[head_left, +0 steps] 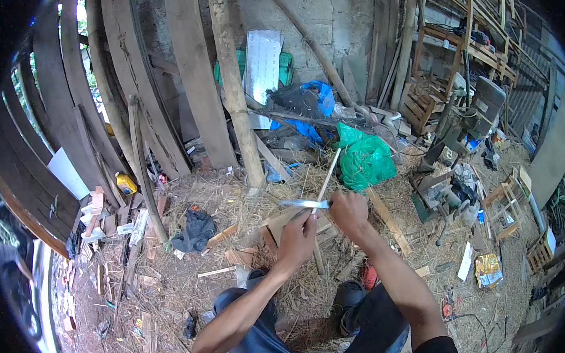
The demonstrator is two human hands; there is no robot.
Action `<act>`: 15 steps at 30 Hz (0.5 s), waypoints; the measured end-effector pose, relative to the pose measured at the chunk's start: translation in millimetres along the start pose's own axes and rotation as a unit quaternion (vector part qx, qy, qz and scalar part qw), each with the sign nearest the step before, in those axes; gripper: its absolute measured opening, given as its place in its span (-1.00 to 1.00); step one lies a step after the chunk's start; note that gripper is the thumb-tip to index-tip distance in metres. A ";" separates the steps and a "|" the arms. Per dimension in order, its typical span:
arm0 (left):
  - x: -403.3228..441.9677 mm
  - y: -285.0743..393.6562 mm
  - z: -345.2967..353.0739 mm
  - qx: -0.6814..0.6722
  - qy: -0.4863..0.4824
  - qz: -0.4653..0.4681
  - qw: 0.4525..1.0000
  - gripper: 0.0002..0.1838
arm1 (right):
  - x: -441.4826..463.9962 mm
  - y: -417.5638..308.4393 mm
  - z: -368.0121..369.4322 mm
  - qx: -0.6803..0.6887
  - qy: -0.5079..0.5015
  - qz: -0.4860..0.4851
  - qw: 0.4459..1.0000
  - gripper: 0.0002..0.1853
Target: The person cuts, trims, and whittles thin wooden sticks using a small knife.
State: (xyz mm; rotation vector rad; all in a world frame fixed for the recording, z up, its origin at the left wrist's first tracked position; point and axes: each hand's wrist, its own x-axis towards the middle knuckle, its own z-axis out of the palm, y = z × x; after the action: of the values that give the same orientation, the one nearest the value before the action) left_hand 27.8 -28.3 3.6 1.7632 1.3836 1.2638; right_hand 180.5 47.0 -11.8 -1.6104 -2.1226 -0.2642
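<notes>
A long thin wooden stick (327,180) runs from the upper right down between my hands. My left hand (297,239) is closed round its middle, and its lower end (319,261) shows below the fingers. In my right hand (349,212), closed in a fist, is a knife, its handle hidden by the fingers. The shiny blade (304,203) points left and lies across the stick just above my left hand.
A green plastic bag (364,157) lies ahead on the straw-covered ground. Wooden planks and a pole (230,90) stand at the back left. A black bag (196,231) lies left, a vise-like metal tool (443,142) stands right, and a yellow bottle (126,183) is far left.
</notes>
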 end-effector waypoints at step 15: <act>-47.8 -22.2 -12.7 0.030 -0.064 -0.034 0.997 -0.69 | -25.4 138.8 9.7 -0.059 0.011 0.170 0.984 -0.67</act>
State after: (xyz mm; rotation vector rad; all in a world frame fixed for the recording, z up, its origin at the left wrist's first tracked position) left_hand 6.0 -68.1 -26.2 1.7869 1.4095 1.0654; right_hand 314.9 70.3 -49.0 -1.9944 -1.8039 -0.2973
